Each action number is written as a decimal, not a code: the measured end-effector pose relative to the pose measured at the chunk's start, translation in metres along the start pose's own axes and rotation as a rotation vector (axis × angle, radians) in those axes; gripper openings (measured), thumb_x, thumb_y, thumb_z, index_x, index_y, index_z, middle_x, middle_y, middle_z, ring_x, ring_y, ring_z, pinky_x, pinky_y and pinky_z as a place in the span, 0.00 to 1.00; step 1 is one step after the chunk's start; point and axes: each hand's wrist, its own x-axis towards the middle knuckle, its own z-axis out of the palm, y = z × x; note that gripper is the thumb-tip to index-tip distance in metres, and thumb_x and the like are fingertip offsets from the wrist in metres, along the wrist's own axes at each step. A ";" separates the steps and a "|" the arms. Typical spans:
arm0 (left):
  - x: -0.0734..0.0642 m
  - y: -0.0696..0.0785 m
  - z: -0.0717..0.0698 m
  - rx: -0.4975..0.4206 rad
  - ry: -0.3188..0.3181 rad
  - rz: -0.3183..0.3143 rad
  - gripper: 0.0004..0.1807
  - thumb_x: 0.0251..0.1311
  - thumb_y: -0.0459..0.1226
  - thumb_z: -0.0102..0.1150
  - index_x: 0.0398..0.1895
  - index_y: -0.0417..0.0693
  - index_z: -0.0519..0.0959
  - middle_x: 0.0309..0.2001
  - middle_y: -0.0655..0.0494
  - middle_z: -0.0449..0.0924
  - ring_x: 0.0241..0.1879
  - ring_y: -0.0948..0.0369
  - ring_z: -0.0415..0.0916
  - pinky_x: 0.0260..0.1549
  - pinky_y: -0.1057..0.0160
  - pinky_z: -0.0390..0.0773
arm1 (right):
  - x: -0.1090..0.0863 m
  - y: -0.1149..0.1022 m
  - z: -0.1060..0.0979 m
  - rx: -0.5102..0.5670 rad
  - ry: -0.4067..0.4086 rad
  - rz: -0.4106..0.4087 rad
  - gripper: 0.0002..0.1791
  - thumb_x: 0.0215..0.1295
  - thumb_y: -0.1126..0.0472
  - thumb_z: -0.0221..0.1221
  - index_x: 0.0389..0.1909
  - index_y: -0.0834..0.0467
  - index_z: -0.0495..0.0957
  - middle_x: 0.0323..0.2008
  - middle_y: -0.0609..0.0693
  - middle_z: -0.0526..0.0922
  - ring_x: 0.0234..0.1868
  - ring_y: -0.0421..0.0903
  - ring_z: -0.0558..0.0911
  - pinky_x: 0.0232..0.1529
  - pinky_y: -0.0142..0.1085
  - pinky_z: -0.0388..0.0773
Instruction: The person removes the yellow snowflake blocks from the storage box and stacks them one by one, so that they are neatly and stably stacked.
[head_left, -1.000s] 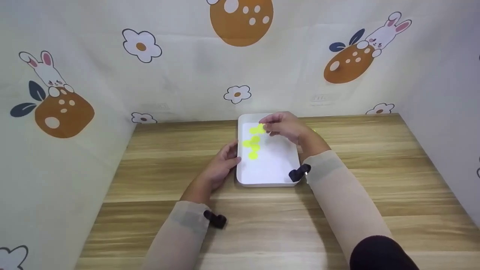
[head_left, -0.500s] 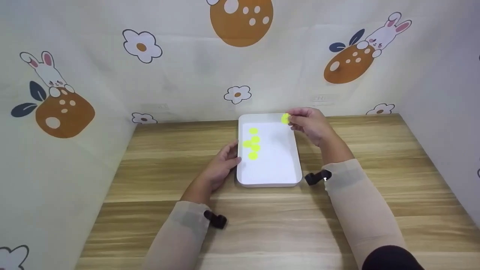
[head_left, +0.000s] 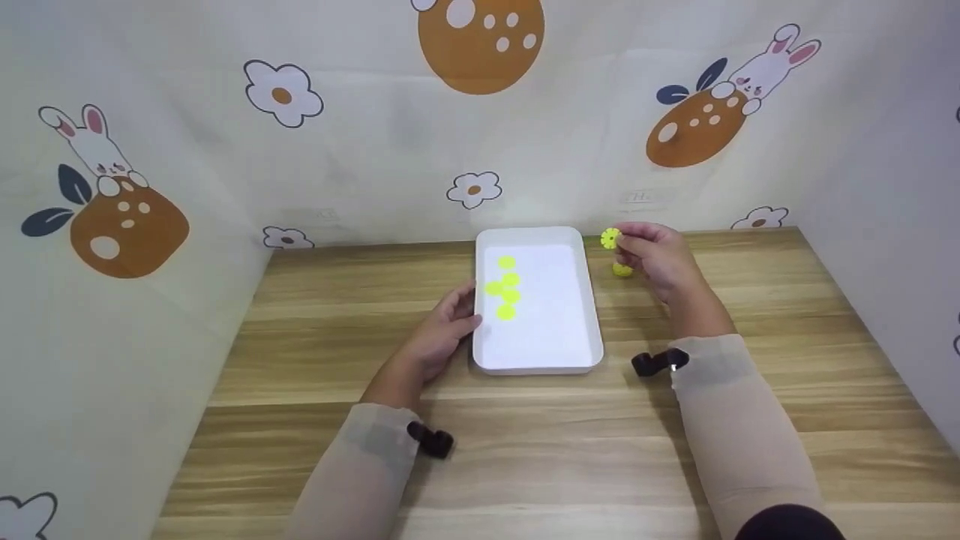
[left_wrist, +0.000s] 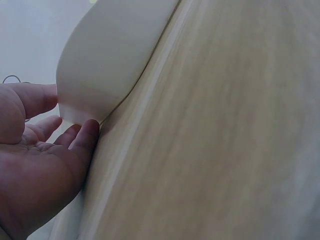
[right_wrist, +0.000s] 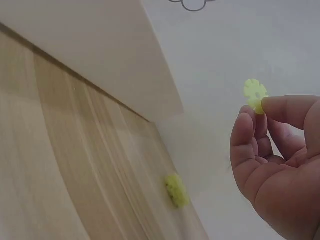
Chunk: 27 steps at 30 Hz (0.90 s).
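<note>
A white rectangular tray (head_left: 559, 315) lies on the wooden table, with several bright yellow discs (head_left: 507, 262) on the left part of its floor. Against the tray's left side rests my left hand (head_left: 442, 330); in the left wrist view its fingertips (left_wrist: 87, 130) touch the outer wall. Right of the tray, my right hand (head_left: 660, 255) pinches a yellow notched disc (right_wrist: 255, 92) between thumb and finger, raised off the table. Below that hand sits a small yellow stack-like piece (right_wrist: 176, 190), partly hidden by the fingers in the head view.
The wooden tabletop (head_left: 525, 450) runs to a patterned cloth backdrop (head_left: 375, 150) behind the tray. Cloth also stands at the left and right sides. A dark wrist camera (head_left: 431, 439) is strapped to each sleeve.
My right hand has moved right, from above the tray to beyond its right edge, carrying the pinched disc. The discs in the tray and my left hand have stayed put.
</note>
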 end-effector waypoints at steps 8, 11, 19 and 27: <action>0.000 -0.002 -0.001 -0.002 -0.022 0.028 0.37 0.78 0.29 0.53 0.86 0.50 0.56 0.86 0.47 0.56 0.86 0.51 0.52 0.86 0.50 0.55 | 0.004 0.009 -0.015 0.037 0.052 0.065 0.18 0.75 0.59 0.66 0.62 0.59 0.82 0.48 0.47 0.87 0.48 0.44 0.86 0.55 0.33 0.88; 0.000 -0.003 -0.002 -0.002 -0.027 0.028 0.36 0.78 0.30 0.53 0.86 0.49 0.56 0.86 0.48 0.55 0.87 0.51 0.52 0.86 0.50 0.54 | 0.007 0.015 -0.021 0.052 0.066 0.083 0.18 0.75 0.60 0.66 0.63 0.59 0.81 0.47 0.47 0.87 0.47 0.43 0.85 0.56 0.35 0.87; 0.000 -0.003 -0.001 -0.007 -0.028 0.027 0.36 0.78 0.29 0.53 0.86 0.49 0.56 0.87 0.46 0.53 0.87 0.51 0.50 0.86 0.50 0.53 | 0.011 0.027 -0.032 0.045 0.077 0.052 0.20 0.75 0.65 0.64 0.64 0.65 0.79 0.43 0.45 0.87 0.42 0.42 0.87 0.51 0.32 0.88; -0.001 -0.001 -0.001 -0.008 -0.014 0.009 0.36 0.78 0.30 0.54 0.86 0.51 0.57 0.86 0.48 0.54 0.86 0.51 0.52 0.86 0.50 0.55 | 0.013 0.030 -0.037 0.046 0.072 0.071 0.24 0.73 0.67 0.66 0.66 0.68 0.74 0.41 0.44 0.89 0.41 0.41 0.87 0.48 0.31 0.89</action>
